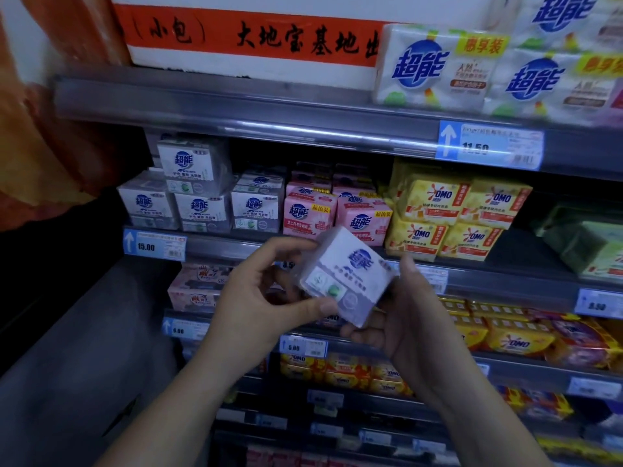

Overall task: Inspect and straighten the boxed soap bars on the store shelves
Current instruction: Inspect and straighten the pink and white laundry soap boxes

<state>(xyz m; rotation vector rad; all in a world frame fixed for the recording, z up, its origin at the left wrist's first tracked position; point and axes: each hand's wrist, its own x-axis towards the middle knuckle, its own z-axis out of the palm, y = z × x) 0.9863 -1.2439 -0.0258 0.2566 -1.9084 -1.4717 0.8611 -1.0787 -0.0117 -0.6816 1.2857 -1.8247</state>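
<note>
A white boxed soap bar (347, 274) with a blue logo is held tilted in front of the shelves. My left hand (259, 298) grips its left edge with thumb below and fingers curled over the top. My right hand (404, 318) cups its right side and bottom. On the shelf behind stand several matching white soap boxes (202, 197), one stacked on top, then pink soap boxes (337, 210) and yellow soap packs (455, 214).
Price rails with blue tags (155, 244) run along each shelf edge. White soap multipacks (435, 65) sit on the top shelf beside an orange and white sign (253, 38). Lower shelves hold more yellow and pink packs (512, 338). A dark panel borders the left.
</note>
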